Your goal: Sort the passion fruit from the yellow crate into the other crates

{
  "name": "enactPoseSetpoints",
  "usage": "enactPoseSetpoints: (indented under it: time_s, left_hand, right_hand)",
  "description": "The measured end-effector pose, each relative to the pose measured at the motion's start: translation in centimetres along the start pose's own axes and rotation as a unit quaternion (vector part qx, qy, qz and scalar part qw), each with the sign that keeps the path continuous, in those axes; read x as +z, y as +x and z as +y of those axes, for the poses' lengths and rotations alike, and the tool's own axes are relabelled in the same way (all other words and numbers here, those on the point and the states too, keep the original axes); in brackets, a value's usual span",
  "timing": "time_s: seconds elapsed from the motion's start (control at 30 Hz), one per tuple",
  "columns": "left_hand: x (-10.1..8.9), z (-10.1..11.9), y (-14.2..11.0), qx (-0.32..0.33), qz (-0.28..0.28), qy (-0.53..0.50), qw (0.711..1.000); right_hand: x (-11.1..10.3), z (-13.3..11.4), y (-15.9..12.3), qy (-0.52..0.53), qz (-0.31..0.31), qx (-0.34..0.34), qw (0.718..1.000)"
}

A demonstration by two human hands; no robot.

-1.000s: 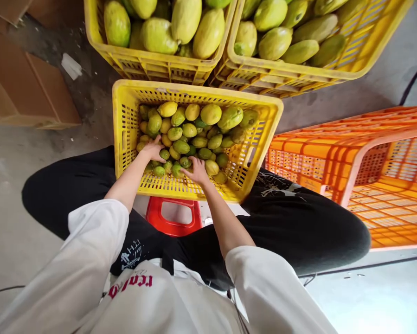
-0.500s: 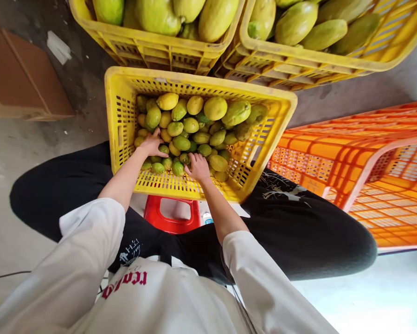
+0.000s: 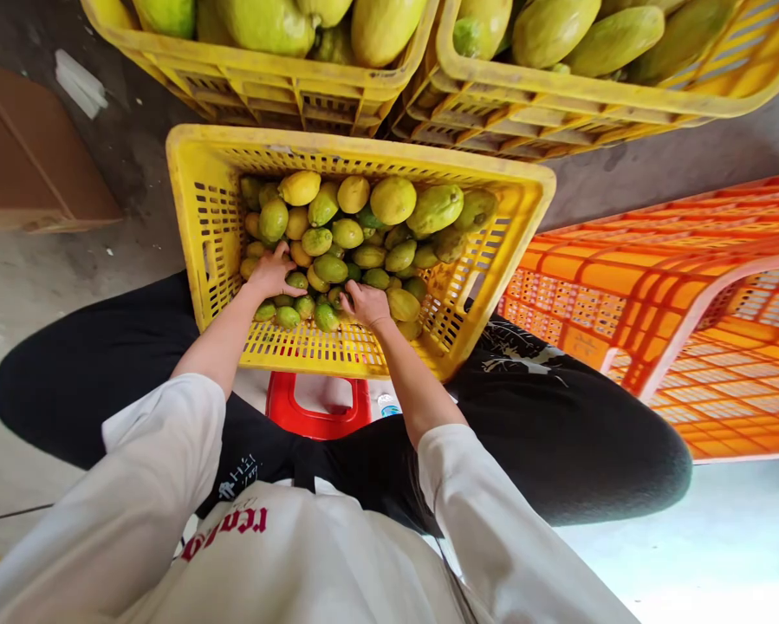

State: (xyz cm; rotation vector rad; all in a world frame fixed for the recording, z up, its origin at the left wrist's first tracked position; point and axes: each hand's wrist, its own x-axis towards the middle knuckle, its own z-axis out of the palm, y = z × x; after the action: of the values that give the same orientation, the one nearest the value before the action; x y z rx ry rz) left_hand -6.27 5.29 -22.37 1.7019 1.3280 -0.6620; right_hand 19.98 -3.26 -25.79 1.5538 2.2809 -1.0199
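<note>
A yellow plastic crate rests tilted between my knees, with many small green and yellow fruits inside that look like lemons or small papayas. My left hand lies on the fruits at the left, thumb and fingers spread around a small green fruit without gripping it. Near the crate's front wall, my right hand has its fingers curled, thumb and fingertips at a little green fruit. Its other fingers are partly hidden. Larger fruits lie at the back right.
Two yellow crates of large green papayas stand beyond mine. An orange crate lies at the right. A red stool shows under the crate's front edge. A cardboard box is at the left.
The view has shifted closer to the crates. My right hand's fingers, spread earlier, are now drawn together at the small fruit. The left hand stays spread on the fruits.
</note>
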Motion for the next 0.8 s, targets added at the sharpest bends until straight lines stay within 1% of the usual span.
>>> enactPoseSetpoints:
  time_s: [0.27, 0.4, 0.47, 0.6, 0.7, 0.77, 0.8]
  left_hand:
    - [-0.4, 0.1, -0.1, -0.009, -0.018, 0.0, 1.0]
    - [-1.0, 0.7, -0.2, -0.001, -0.022, 0.017, 1.0]
    - [-1.4, 1.1, -0.2, -0.002, -0.023, 0.03, 0.999]
    - [-1.8, 0.8, -0.1, -0.016, -0.02, 0.028, 0.999]
    - [-2.2, -0.2, -0.7, -0.042, -0.031, -0.009, 0.999]
    - [-2.5, -0.8, -1.7, -0.066, -0.04, -0.056, 0.995]
    - [-2.6, -0.9, -2.4, -0.075, -0.038, -0.085, 0.993]
  right_hand:
    - [-0.8, 0.7, 1.2, -0.003, -0.047, 0.009, 0.999]
    - [-1.4, 0.3, 0.9, -0.016, -0.057, 0.01, 0.998]
    - [-1.9, 0.3, 0.2, -0.031, -0.069, -0.013, 0.997]
    - [-3.1, 1.4, -2.1, -0.081, -0.095, -0.103, 0.987]
    - [-4.0, 2.7, -3.5, -0.13, -0.172, -0.173, 0.961]
    - [-4.4, 3.0, -4.2, -0.154, -0.216, -0.195, 0.944]
    - [-4.4, 3.0, -4.5, -0.164, -0.224, -0.192, 0.941]
